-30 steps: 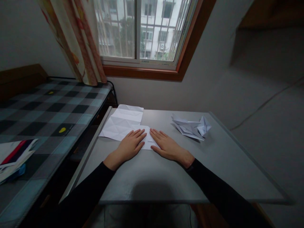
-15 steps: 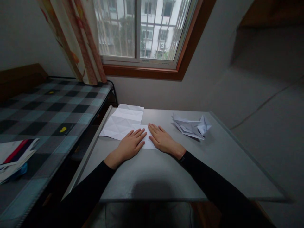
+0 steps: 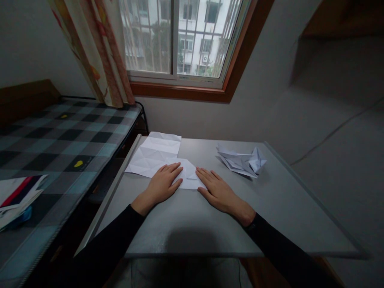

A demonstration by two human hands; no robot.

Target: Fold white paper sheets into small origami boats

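A white sheet of paper with a folded corner lies flat between my hands. My left hand rests on its left part, fingers stretched out and flat, covering some of it. On the right edge of the sheet lie the fingertips of my right hand, also extended, palm down. Behind my left hand spreads a larger creased sheet of paper, marked with many fold lines; the folded sheet meets or overlaps its lower right corner.
Folded paper pieces sit in a loose heap at the back right of the grey table. To the left stands a bed with a checked cover, with papers on it. A window and curtain are beyond.
My right hand has slid right and slightly towards me, uncovering the slanted, folded corner of the sheet. My left hand has stayed almost in place.
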